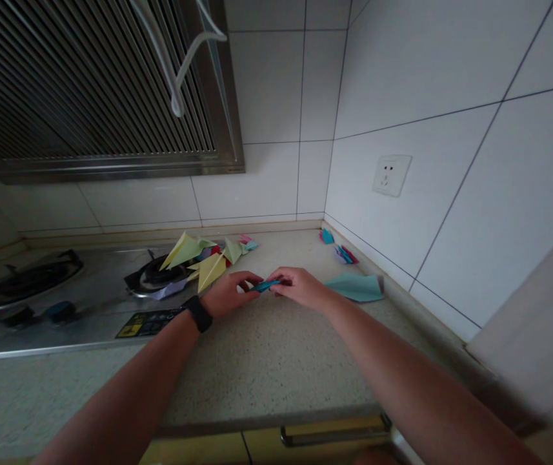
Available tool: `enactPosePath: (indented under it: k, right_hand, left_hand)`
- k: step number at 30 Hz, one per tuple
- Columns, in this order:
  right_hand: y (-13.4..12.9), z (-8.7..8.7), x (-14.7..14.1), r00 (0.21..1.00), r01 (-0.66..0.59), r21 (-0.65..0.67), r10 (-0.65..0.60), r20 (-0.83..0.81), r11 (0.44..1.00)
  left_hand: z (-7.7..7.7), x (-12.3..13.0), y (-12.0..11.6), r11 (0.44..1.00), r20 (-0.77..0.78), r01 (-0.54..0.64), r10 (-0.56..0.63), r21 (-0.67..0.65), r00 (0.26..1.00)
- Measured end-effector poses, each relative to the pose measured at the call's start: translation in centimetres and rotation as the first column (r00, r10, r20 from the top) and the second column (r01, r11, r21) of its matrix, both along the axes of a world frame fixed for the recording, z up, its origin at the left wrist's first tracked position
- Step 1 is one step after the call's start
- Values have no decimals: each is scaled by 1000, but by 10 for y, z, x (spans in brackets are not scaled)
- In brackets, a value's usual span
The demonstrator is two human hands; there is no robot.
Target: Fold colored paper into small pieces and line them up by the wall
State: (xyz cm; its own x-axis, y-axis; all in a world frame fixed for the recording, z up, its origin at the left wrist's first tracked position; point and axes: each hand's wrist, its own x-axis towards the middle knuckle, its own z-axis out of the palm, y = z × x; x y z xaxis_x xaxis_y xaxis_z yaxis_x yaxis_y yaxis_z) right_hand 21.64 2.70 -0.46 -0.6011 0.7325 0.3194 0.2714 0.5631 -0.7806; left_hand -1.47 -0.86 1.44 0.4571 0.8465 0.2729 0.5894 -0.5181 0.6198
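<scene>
A small folded piece of blue paper (265,285) is held between both hands just above the speckled countertop (276,361). My left hand (234,292), with a black band on its wrist, pinches the left end of the paper. The right end is pinched by the fingers of my right hand (296,286). Beyond my left hand lie folded yellow and green papers (212,270), with red and purple pieces among them. A light teal sheet (357,287) lies right of my right hand.
A gas stove (97,323) with two burners is on the left, under a metal range hood (111,84). Small folded colored papers (344,254) rest by the right wall, below a socket (392,175). A drawer handle (337,436) shows under the counter's front edge.
</scene>
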Motion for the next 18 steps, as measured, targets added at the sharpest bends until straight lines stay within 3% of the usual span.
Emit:
enactPosePath:
  k: [4, 8, 13, 18]
  right_hand:
    - [2, -6, -1, 997, -25, -52, 21, -78, 998]
    - [2, -7, -3, 998, -1, -28, 0, -59, 1000]
    - [-1, -2, -3, 1000, 26, 81, -26, 3, 996]
    - [-11, 10, -3, 998, 24, 233, -36, 44, 972]
  left_hand:
    - [-1, 0, 1, 999, -18, -5, 6, 36, 1000]
    - [-1, 0, 1, 995, -6, 2, -2, 101, 1000]
    - [-1, 1, 0, 993, 18, 1, -3, 118, 1000]
    - [2, 4, -2, 996, -54, -18, 23, 87, 998]
